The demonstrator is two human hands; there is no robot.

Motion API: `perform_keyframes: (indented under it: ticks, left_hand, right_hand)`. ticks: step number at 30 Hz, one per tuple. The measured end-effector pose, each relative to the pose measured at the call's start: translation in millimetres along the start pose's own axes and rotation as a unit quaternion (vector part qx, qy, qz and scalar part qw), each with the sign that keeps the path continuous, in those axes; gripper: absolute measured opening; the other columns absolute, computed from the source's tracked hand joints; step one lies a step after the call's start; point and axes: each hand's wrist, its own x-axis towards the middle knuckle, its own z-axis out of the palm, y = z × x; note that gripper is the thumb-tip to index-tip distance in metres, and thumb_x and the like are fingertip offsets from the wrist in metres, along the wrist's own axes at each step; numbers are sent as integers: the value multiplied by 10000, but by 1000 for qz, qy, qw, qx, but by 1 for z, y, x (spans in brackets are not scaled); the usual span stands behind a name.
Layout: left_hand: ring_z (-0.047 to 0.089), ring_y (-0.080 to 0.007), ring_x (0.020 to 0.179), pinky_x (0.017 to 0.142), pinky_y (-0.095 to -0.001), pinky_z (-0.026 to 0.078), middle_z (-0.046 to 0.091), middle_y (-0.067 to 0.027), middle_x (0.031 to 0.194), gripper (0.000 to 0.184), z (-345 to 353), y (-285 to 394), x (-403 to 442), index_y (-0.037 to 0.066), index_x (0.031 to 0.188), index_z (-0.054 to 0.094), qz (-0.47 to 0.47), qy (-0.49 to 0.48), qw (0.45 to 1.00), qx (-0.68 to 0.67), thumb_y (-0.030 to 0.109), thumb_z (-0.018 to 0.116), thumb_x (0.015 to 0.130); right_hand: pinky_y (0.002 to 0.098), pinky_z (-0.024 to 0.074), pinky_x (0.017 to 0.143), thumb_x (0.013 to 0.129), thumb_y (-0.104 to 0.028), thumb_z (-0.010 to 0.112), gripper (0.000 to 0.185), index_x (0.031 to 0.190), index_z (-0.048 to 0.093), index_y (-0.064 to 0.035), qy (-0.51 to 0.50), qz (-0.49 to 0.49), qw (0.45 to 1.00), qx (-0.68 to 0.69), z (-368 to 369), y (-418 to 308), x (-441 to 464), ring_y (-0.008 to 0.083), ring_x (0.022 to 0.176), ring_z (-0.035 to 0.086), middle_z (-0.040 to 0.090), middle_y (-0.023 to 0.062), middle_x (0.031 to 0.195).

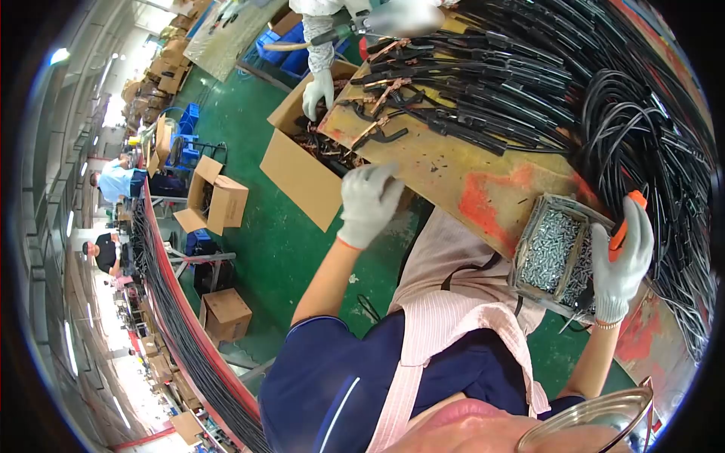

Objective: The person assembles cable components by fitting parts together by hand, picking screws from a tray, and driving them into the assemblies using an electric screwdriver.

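Note:
My left hand (368, 205), in a white glove, hovers by the near edge of the worktable (430, 170), fingers loosely bent and slightly blurred, with nothing visible in them. Close to it stands an open cardboard box (302, 177) of copper-coloured clamp parts (332, 151). My gloved right hand (625, 260) is closed around an orange tool (618, 240); its kind is mostly hidden by the fingers. Beneath and beside that hand sits a divided tray (521, 260) of small silver screws (550, 253). Black clamps with copper jaws (389, 94) lie in rows on the table, their cables bundled.
Across the table, a co-worker's gloved hand (319, 94) reaches into the cardboard box; their other hand (408, 16) is blurred. Coiled black cables (623, 113) cover the table's right side. More cartons (225, 315) stand on the green floor, left, beside a long bench of cables (189, 343).

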Motion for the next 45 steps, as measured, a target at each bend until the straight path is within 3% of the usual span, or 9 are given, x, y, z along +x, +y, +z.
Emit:
perform_keyframes:
  ticks: [7,8,13,21,26,33,38,41,45]
  left_hand:
    - [663,-334,736,604,-472,522,675,-116,793,179,-5,-31,25,117,915,692,9,-26,995,100,195,650,759]
    - [666,-310,734,617,-460,527,658,-93,768,170,-7,-26,31,136,909,683,71,58,989,119,234,658,773]
    - [660,-266,807,744,-434,488,657,-53,806,261,-5,-32,27,172,970,640,13,24,993,118,366,694,803]
    - [666,-293,686,588,-447,516,644,-90,735,177,-28,-29,26,137,826,621,29,-14,985,167,295,677,772]
    - [663,-317,723,666,-461,520,683,-115,791,266,-21,-44,34,162,1070,702,-1,-9,988,153,307,685,848]
    - [703,-309,832,709,-454,538,707,-104,842,164,-24,-72,72,228,1018,704,-6,-138,946,294,225,592,899]
    - [712,-291,947,762,-453,537,725,-108,997,429,7,-105,93,280,1271,629,8,-257,905,340,93,520,901]
    - [687,-293,1035,841,-466,522,727,-102,1025,410,16,-108,98,261,1239,643,-15,-269,900,344,79,539,887]
    - [691,-276,955,772,-435,518,715,-96,951,204,8,-105,113,206,997,711,118,-222,882,400,154,598,836]
  right_hand:
    - [472,396,1077,788,-201,715,616,1372,539,-120,-170,-263,947,69,108,-93,83,336,1235,513,555,125,1323]
    - [475,366,1104,790,-229,705,637,1389,518,-116,-186,-288,938,52,130,-93,82,330,1269,485,538,125,1351]
    - [493,328,1131,777,-188,696,683,1418,482,-92,-209,-385,899,32,166,-97,65,348,1307,452,506,135,1392]
    - [453,368,1110,827,-249,703,730,1483,413,-113,-258,-249,933,16,155,-95,68,325,1302,466,487,119,1443]
    - [433,442,1002,798,-225,698,615,1362,512,-66,-198,-220,951,83,149,-90,73,305,1196,547,579,125,1277]
    - [425,491,932,799,-279,701,566,1304,564,-63,-209,-194,953,102,154,-81,68,302,1087,604,619,127,1194]
    - [424,501,941,812,-353,696,551,1281,604,-79,-282,-151,940,116,142,-84,75,314,1083,614,632,147,1170]
    - [426,499,953,813,-365,699,555,1285,607,-89,-335,-130,928,98,136,-86,80,319,1086,613,630,149,1144]
    - [431,499,954,813,-359,703,521,1253,608,-97,-321,-135,931,107,144,-80,79,321,1085,613,634,150,1114]
